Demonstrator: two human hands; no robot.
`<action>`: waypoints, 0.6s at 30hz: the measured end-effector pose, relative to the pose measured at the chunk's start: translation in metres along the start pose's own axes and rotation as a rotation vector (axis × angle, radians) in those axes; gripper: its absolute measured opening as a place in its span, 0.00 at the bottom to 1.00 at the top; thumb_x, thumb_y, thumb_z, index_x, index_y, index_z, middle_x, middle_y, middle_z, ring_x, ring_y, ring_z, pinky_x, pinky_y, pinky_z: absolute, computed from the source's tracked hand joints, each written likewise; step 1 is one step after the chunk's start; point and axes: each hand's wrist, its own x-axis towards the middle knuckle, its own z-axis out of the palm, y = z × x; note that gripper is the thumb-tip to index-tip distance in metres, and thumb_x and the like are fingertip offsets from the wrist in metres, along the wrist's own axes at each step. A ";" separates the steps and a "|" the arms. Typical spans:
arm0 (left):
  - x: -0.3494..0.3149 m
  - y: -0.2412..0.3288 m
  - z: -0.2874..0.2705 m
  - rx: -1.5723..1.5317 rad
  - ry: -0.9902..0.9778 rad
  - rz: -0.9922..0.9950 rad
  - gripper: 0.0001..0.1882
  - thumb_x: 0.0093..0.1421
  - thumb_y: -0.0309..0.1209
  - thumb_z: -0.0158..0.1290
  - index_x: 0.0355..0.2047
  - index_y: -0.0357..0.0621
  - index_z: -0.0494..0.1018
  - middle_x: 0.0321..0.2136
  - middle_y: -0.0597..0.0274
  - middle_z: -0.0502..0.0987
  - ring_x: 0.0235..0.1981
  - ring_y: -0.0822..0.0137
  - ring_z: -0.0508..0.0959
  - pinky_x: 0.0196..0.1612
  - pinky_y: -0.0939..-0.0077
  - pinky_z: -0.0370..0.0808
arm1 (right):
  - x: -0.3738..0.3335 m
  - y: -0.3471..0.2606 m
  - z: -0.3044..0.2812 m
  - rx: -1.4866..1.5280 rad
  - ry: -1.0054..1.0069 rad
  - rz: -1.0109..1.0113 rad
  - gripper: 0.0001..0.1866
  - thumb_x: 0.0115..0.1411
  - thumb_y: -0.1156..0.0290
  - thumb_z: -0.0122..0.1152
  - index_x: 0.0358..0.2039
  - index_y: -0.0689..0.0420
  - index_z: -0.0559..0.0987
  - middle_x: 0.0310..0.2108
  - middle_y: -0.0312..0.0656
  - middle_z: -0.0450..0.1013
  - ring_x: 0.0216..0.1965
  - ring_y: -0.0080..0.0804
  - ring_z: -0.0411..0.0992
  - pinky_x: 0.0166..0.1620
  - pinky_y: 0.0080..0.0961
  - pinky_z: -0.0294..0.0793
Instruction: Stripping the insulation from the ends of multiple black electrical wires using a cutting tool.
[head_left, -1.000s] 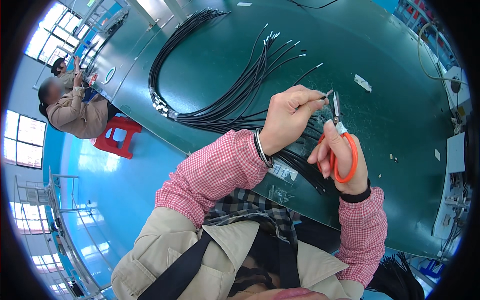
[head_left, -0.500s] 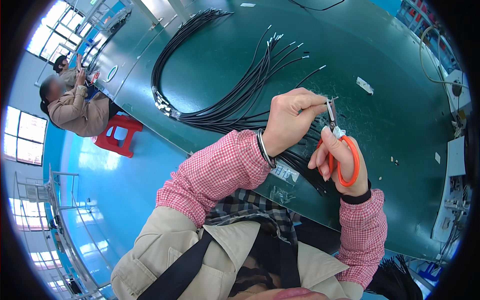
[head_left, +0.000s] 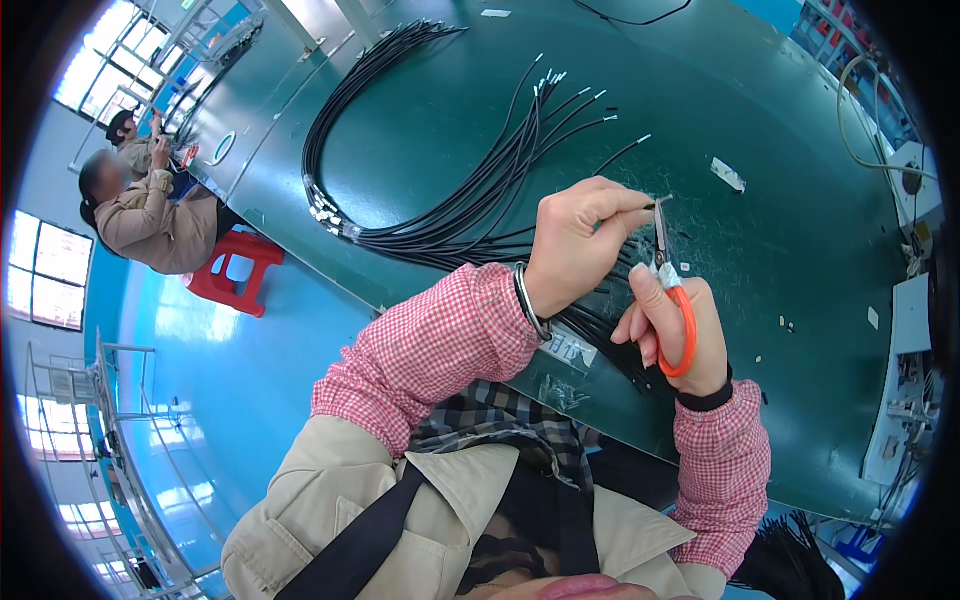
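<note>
My left hand (head_left: 583,238) is closed in a pinch over the green table, gripping the end of a black cable. The cable's pale stripped tip (head_left: 664,198) sticks out just past the fingertips. My right hand (head_left: 708,335) is wrapped round the orange-handled scissors (head_left: 688,325), whose blades point away from me and meet the cable's tip. A large bundle of black cables (head_left: 400,240) curves across the table and passes under my left hand. Several of its ends show white tips.
Thin clippings (head_left: 715,222) lie scattered right of the blades. Near my left wrist is a clear bag with a label (head_left: 570,350). A white scrap (head_left: 728,175) lies farther off. At left are a red stool (head_left: 235,270) and a seated person (head_left: 165,215); another person is beyond.
The scissors' blades and handles have come closer together, and the scissors have turned slightly at the cable's tip. My left hand has barely moved.
</note>
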 end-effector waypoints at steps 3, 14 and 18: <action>0.002 0.003 -0.005 -0.149 -0.054 -0.235 0.09 0.50 0.18 0.55 0.32 0.38 0.80 0.26 0.63 0.78 0.22 0.75 0.71 0.25 0.85 0.67 | -0.001 -0.001 0.000 -0.013 0.085 -0.122 0.29 0.64 0.58 0.48 0.10 0.63 0.73 0.11 0.47 0.70 0.08 0.22 0.59 0.13 0.13 0.57; 0.000 0.002 -0.004 -0.145 -0.149 -0.186 0.08 0.52 0.18 0.53 0.33 0.37 0.79 0.27 0.64 0.77 0.23 0.76 0.69 0.26 0.84 0.64 | 0.002 0.007 -0.003 0.082 0.012 -0.104 0.29 0.64 0.58 0.48 0.11 0.64 0.73 0.13 0.47 0.71 0.07 0.23 0.58 0.13 0.13 0.58; -0.001 0.003 -0.002 -0.109 -0.150 -0.158 0.08 0.52 0.18 0.53 0.32 0.37 0.79 0.27 0.64 0.77 0.23 0.75 0.69 0.25 0.84 0.64 | 0.002 0.004 -0.003 0.077 0.020 -0.071 0.29 0.64 0.57 0.47 0.10 0.64 0.73 0.11 0.46 0.70 0.07 0.23 0.58 0.13 0.13 0.58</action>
